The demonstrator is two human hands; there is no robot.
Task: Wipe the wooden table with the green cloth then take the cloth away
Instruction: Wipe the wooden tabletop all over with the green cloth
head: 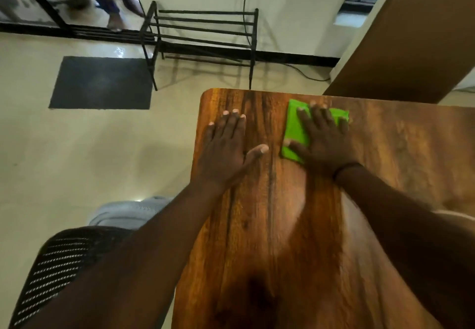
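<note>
So the green cloth (pixel 295 133) is folded into a flat rectangle and sits on the wooden table (pixel 282 225), near the table's far edge and a bit in from its far left corner. The right hand (pixel 322 141) is pressed flat on top of the cloth, fingers spread wide, palm down, covering most of its right side, so it's not pinching or gripping, just pushing down on it. There's a dark band on that wrist. The left hand (pixel 227 146) lies flat and open on bare wood just left of the cloth, close to the table's left edge, holding nothing, thumb pointing toward the cloth without touching it. Beyond the table's far edge there's a black metal rack (pixel 203 35) against the wall, and a dark floor mat (pixel 102 83) off to the table's far left
</note>
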